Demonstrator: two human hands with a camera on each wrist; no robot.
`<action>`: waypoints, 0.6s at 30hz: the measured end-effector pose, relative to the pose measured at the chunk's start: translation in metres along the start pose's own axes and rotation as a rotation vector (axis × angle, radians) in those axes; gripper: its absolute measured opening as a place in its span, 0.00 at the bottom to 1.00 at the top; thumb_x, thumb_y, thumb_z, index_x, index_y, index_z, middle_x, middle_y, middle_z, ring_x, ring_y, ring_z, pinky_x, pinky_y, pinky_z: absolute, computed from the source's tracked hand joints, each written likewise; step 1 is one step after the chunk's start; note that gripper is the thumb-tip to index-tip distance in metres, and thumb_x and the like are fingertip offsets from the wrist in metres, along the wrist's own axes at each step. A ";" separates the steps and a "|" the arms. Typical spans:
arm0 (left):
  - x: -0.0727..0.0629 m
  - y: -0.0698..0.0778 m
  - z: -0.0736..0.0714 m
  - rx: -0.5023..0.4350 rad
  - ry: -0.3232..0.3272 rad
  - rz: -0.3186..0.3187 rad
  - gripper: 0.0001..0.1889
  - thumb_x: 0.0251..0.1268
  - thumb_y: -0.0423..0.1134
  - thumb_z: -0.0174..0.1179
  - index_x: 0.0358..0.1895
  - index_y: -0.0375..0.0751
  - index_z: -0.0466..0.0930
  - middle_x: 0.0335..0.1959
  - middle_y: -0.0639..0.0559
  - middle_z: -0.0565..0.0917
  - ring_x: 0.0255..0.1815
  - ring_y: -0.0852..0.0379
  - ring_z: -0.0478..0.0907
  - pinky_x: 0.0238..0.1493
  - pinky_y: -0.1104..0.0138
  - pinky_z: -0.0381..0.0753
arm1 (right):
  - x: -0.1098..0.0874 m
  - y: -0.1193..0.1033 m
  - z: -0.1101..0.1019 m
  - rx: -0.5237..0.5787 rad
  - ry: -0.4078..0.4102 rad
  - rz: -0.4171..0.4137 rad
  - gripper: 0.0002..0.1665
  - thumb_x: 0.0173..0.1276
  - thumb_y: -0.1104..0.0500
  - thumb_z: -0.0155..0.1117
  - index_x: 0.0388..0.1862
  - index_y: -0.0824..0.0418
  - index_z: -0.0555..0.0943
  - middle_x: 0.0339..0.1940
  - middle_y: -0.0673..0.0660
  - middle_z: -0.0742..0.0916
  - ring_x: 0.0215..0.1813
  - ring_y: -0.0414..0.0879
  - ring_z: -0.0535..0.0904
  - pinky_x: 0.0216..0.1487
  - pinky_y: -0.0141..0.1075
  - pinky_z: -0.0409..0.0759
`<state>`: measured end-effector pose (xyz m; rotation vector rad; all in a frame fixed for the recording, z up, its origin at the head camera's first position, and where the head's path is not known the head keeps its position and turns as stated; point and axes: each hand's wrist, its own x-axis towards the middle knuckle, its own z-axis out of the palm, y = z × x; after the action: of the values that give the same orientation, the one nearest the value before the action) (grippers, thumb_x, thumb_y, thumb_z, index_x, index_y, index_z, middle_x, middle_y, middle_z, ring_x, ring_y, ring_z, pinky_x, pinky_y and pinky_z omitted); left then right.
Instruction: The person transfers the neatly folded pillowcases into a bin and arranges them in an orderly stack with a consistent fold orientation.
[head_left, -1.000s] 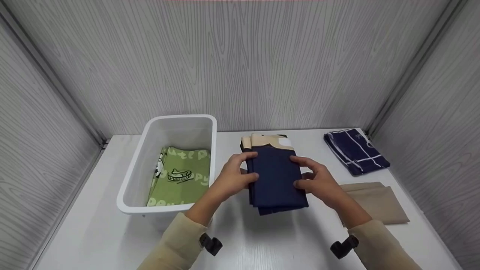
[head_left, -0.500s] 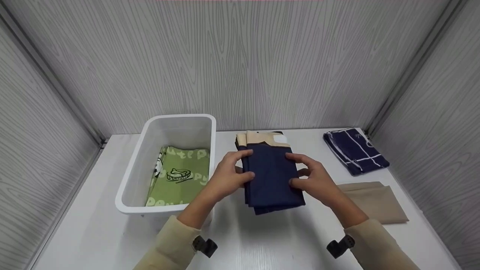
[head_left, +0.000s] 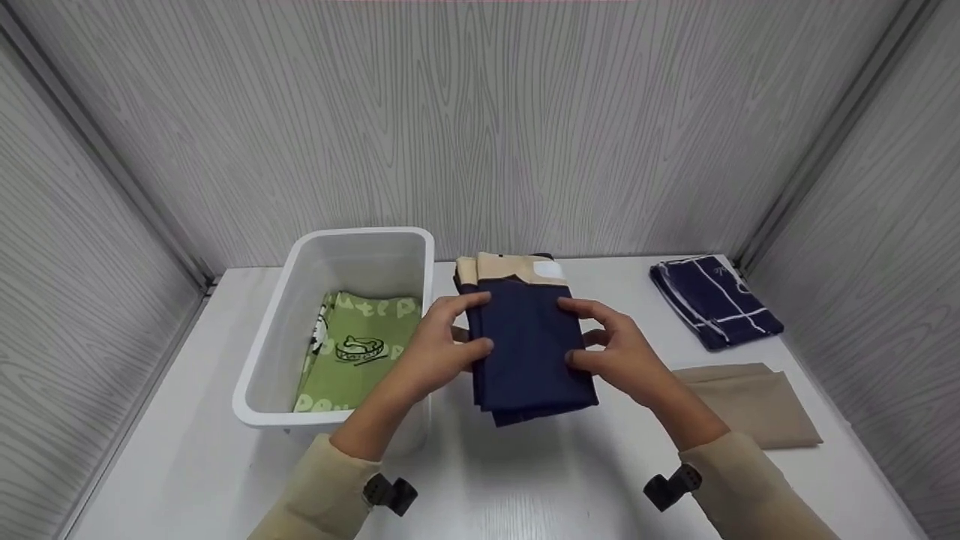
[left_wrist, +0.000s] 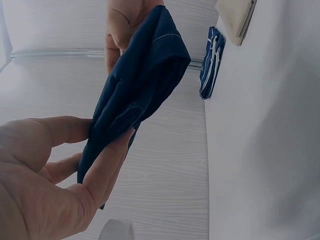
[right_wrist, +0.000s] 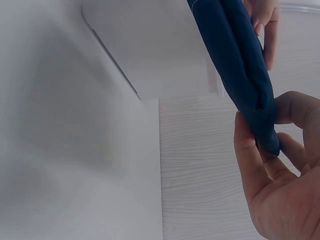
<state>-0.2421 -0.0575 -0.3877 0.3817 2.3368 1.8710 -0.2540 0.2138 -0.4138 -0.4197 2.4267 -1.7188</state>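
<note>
The folded navy cloth [head_left: 529,349] is held above the white table [head_left: 540,495], right of the white bin [head_left: 261,345]; a shadow lies on the table below it. Its long axis runs near to far, the far end angled slightly left. The beige band with a white patch forms the far end; the plain navy end, with layered folds, is the near end. A second folded layer shows along the left edge.

The left hand [head_left: 440,346] pinches the left edge and the right hand [head_left: 619,346] the right edge, each with the thumb on the upper face. The hands are apart, with the cloth between them.

The bin's right wall stands between the held cloth and the green cloth [head_left: 356,371], which lies folded on the left inside the bin. The left forearm overlaps the bin's near right corner in the head view; contact cannot be determined.

On the right of the table, the white-lined navy cloth [head_left: 716,301] lies at the far side. The tan cloth [head_left: 754,409] lies nearer, partly hidden by the right forearm. The wood-grain wall [head_left: 480,127] closes the far side.
</note>
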 end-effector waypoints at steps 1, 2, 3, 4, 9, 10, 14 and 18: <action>0.000 0.001 -0.001 -0.004 0.003 -0.001 0.33 0.59 0.25 0.63 0.71 0.41 0.70 0.66 0.39 0.66 0.47 0.46 0.82 0.35 0.60 0.88 | 0.001 -0.001 0.001 -0.002 0.000 -0.001 0.43 0.57 0.70 0.68 0.71 0.45 0.72 0.67 0.56 0.73 0.52 0.56 0.80 0.41 0.43 0.85; -0.001 0.001 -0.002 -0.008 0.005 -0.002 0.33 0.59 0.25 0.63 0.71 0.42 0.70 0.67 0.39 0.65 0.47 0.46 0.82 0.36 0.59 0.88 | 0.001 -0.002 0.001 -0.002 -0.002 -0.002 0.43 0.56 0.70 0.68 0.71 0.45 0.72 0.68 0.56 0.73 0.52 0.56 0.80 0.41 0.43 0.85; -0.001 0.001 -0.003 -0.011 0.008 -0.003 0.33 0.59 0.25 0.63 0.71 0.42 0.70 0.67 0.39 0.65 0.47 0.46 0.82 0.36 0.59 0.88 | 0.002 -0.003 0.002 -0.003 -0.003 -0.004 0.43 0.56 0.70 0.68 0.71 0.45 0.72 0.68 0.56 0.73 0.51 0.56 0.80 0.41 0.43 0.85; -0.002 0.001 -0.005 -0.011 0.011 -0.003 0.33 0.59 0.25 0.63 0.70 0.42 0.70 0.67 0.39 0.66 0.46 0.46 0.82 0.36 0.59 0.88 | 0.002 -0.004 0.002 -0.002 -0.005 -0.006 0.44 0.56 0.70 0.68 0.71 0.46 0.72 0.68 0.56 0.73 0.52 0.56 0.80 0.41 0.43 0.85; -0.003 0.002 -0.010 -0.010 0.017 -0.004 0.33 0.60 0.25 0.63 0.71 0.42 0.70 0.68 0.40 0.65 0.47 0.46 0.82 0.36 0.59 0.88 | 0.005 -0.007 0.005 0.029 -0.018 -0.013 0.44 0.56 0.71 0.68 0.72 0.47 0.72 0.68 0.56 0.73 0.51 0.56 0.79 0.41 0.43 0.85; -0.003 0.003 -0.011 -0.010 0.018 -0.004 0.33 0.60 0.25 0.63 0.71 0.42 0.70 0.68 0.40 0.65 0.48 0.46 0.82 0.37 0.59 0.88 | 0.006 -0.008 0.006 0.037 -0.021 -0.015 0.44 0.56 0.71 0.67 0.72 0.47 0.72 0.68 0.56 0.73 0.51 0.56 0.79 0.41 0.43 0.85; -0.006 0.007 -0.016 -0.009 0.025 -0.009 0.33 0.60 0.24 0.63 0.71 0.43 0.70 0.70 0.41 0.64 0.49 0.45 0.81 0.37 0.59 0.88 | 0.008 -0.012 0.009 0.056 -0.033 -0.029 0.44 0.56 0.72 0.67 0.72 0.48 0.72 0.68 0.57 0.72 0.50 0.57 0.79 0.41 0.43 0.85; -0.009 0.010 -0.021 -0.019 0.030 -0.020 0.34 0.60 0.25 0.63 0.72 0.43 0.69 0.69 0.41 0.64 0.50 0.44 0.80 0.37 0.59 0.87 | 0.011 -0.017 0.013 0.052 -0.037 -0.034 0.44 0.56 0.71 0.67 0.72 0.48 0.72 0.68 0.57 0.73 0.50 0.56 0.78 0.41 0.43 0.85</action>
<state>-0.2373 -0.0780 -0.3739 0.3290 2.3311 1.9007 -0.2581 0.1936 -0.4018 -0.4839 2.3569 -1.7674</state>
